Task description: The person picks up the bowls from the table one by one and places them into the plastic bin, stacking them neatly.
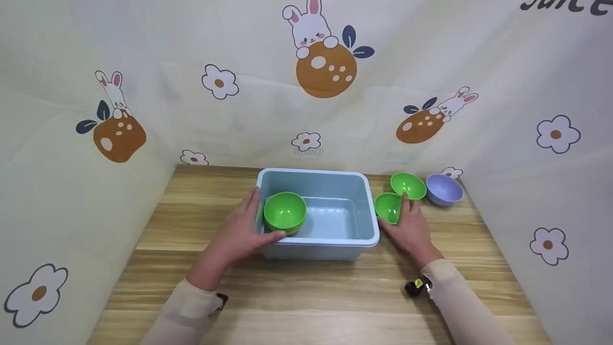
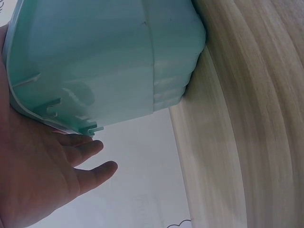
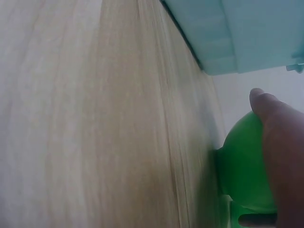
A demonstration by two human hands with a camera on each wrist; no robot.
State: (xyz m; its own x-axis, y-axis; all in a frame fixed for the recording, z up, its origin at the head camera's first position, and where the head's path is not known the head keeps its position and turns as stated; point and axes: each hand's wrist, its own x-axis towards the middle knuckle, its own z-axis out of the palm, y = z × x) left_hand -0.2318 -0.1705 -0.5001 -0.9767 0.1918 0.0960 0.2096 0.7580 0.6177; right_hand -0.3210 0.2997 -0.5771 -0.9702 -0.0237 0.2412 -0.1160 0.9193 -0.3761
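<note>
Leftmost, the left hand [image 1: 237,235], fingers extended, rests against the near left corner of the bin [image 1: 325,240]; a green stack [image 1: 286,211] stands inside, at left. Just outside the right wall, the right hand [image 1: 413,230], nearer, grips a round green bowl [image 1: 388,207]. Behind it, a second bowl [image 1: 408,183], then a purple bowl [image 1: 444,189], occupy the wooden surface [image 1: 306,302]; printed cloth [image 1: 258,115] encloses it.

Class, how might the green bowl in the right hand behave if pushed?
The green bowl is probably light and stiff, given its thin, evenly curved wall. Its glossy surface may slip; its narrow foot could let it tip.
</note>
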